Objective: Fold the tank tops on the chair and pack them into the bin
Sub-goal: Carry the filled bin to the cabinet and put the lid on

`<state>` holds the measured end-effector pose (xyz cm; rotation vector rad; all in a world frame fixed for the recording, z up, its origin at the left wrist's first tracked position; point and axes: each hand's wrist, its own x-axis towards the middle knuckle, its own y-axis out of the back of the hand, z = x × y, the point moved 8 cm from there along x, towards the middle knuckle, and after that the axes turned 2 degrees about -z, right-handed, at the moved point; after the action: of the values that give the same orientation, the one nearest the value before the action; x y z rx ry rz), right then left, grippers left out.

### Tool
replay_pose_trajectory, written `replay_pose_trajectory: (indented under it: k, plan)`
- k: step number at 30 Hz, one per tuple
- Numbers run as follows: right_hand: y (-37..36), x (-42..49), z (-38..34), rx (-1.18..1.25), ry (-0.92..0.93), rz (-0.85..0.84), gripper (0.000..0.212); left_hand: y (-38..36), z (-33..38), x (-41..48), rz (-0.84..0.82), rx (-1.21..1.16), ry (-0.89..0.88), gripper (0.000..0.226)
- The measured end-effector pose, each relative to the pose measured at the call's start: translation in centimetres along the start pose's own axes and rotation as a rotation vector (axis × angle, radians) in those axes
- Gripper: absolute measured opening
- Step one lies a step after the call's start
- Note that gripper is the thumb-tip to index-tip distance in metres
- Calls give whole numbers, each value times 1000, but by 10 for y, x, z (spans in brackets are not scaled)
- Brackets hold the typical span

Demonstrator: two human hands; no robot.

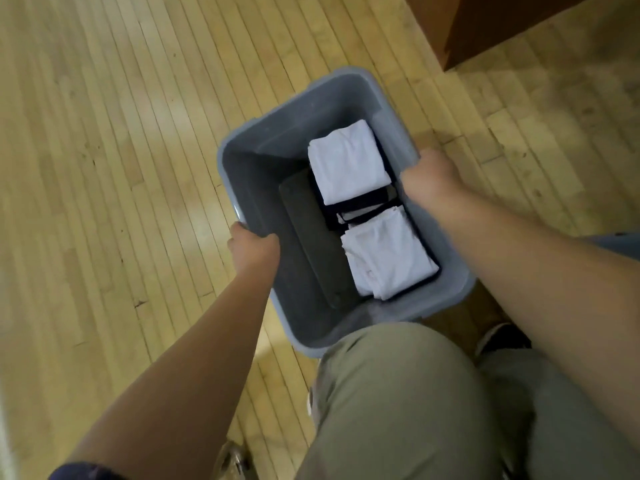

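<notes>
Pale wood plank floor (pixel 104 133) all around, corner of a reddish-brown wooden cabinet (pixel 502 26) top right, khaki trousers (pixel 398 393) down low, dark shoe (pixel 505 337) beside them.

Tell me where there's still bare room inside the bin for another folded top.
Inside the bin, the bare floor strip along the left wall is free, near end to far end. The right half is crowded: far white top and near white top sit on dark tops against the right wall, which the right hand grips.

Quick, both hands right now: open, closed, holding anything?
Left hand: grips the bin's left rim.
Right hand: grips the bin's right rim.
</notes>
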<state>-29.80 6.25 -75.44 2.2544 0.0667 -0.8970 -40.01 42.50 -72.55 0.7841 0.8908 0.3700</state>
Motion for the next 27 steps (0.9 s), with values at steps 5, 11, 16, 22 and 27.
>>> replay_pose_trajectory:
  k: [5,11,16,22,27]
  plan:
    - [51,-35,-10,49,-34,-28,33,56,43,-22,-22,-32,-40,36]
    - [144,-123,-81,70,-36,5,23,158,99,-82,-12,-157,-44,56]
    - [241,-206,-155,-18,-39,52,23,256,160,-159,13,-238,-82,58]
    - [371,-300,-238,-203,38,123,28,363,252,-252,44,-166,-241,41]
    - [472,-342,-286,-263,85,193,27,425,333,-310,61,-153,-371,20]
